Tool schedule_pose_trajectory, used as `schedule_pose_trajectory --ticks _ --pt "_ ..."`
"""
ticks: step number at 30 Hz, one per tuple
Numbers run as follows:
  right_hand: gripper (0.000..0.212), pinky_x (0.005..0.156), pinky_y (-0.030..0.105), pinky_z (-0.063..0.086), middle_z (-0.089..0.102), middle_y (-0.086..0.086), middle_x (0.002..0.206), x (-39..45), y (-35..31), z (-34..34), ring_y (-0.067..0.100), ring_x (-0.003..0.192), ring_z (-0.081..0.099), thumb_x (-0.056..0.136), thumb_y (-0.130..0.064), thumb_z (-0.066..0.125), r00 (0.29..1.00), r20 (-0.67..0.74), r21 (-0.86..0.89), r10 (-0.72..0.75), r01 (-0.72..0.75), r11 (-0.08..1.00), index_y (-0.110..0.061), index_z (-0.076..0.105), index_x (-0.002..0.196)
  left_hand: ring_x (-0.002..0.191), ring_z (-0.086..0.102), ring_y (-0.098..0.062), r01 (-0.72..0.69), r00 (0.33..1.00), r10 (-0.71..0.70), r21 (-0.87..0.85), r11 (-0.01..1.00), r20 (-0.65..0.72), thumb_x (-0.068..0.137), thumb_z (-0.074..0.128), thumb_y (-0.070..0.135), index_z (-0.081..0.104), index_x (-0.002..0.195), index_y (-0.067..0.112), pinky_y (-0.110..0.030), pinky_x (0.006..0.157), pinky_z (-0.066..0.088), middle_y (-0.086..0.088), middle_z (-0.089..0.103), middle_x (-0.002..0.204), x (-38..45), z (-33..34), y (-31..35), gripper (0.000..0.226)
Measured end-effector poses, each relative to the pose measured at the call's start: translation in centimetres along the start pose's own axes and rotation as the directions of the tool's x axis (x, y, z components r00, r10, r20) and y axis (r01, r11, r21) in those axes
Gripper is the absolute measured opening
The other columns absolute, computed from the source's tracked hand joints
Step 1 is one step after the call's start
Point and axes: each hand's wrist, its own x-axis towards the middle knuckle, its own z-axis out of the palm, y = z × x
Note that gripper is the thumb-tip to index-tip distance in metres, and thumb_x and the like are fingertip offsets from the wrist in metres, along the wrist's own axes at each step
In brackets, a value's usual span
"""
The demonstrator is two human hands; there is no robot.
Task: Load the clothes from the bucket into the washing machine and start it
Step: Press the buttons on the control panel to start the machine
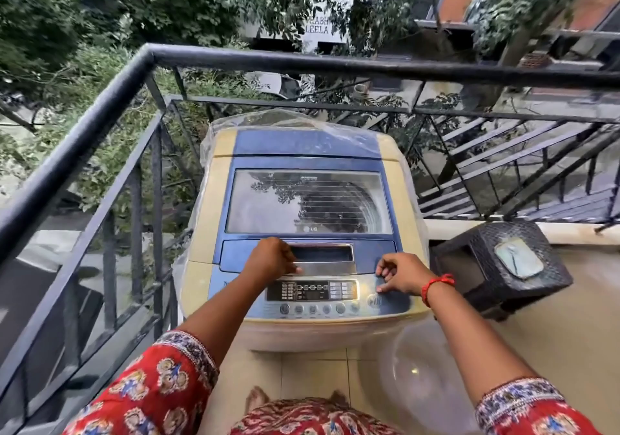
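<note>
A translucent plastic bucket (414,376) is seen on the tiled balcony floor just beside the front right corner of the washing machine (303,233); through its clear wall nothing can be made out inside it. The machine's lid (308,199) is closed, and through its glass window the ribbed drum wall is partly seen behind reflections of leaves; whether clothes lie in the drum cannot be told.

The washing machine is a top-loading model, yellowed cream at the sides with a blue top, and a clear plastic cover (285,119) is draped over its back and sides. It is placed in the balcony corner, close to the black metal railing (100,115). A control panel (312,290) with a dark display and a row of round buttons runs along the front edge.

The left hand (273,258) is laid at the lid's handle recess (322,255), fingers curled against its lower edge. The right hand (399,273) is held over the right end of the panel, fingers loosely bent, one fingertip pressed down just above the large round button (373,300); nothing is held in it.

A dark woven stool (503,267) stands to the right of the machine.
</note>
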Motion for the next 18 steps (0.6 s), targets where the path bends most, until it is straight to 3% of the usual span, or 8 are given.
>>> schedule_pose_trajectory --ticks 5,10,18 --pt "0.03 0.057 0.01 0.048 0.062 -0.001 0.069 0.2 0.7 -0.5 0.005 0.061 0.057 0.064 0.006 0.084 1.0 0.031 0.057 0.005 -0.007 0.998 -0.016 0.066 0.073 0.078 0.066 -0.019 0.019 1.0 -0.019 -0.025 1.0 -0.016 0.065 0.089 0.033 0.062 0.062 0.024 -0.027 0.065 0.044 0.0 0.069 0.075 -0.6 0.0 0.3 0.028" --pt "0.027 0.068 0.018 0.054 0.064 0.0 0.072 0.5 0.7 -0.8 0.008 0.065 0.06 0.065 0.005 0.083 0.997 0.077 0.061 0.0 -0.005 0.998 -0.011 0.068 0.08 0.078 0.068 -0.021 0.032 0.999 -0.033 -0.068 0.997 -0.01 0.065 0.089 0.029 0.064 0.063 0.023 -0.027 0.065 0.045 -0.003 0.07 0.073 -1.0 0.1 0.4 0.026" --pt "0.029 0.061 0.015 0.049 0.063 -0.004 0.069 1.0 0.4 -0.9 0.005 0.062 0.058 0.061 0.0 0.087 0.993 0.119 0.009 0.009 -0.01 1.0 -0.014 0.067 0.076 0.078 0.068 -0.02 0.043 0.999 -0.044 -0.087 0.995 -0.003 0.066 0.089 0.029 0.06 0.06 0.024 -0.028 0.065 0.044 -0.003 0.07 0.075 -1.1 0.1 0.5 0.029"
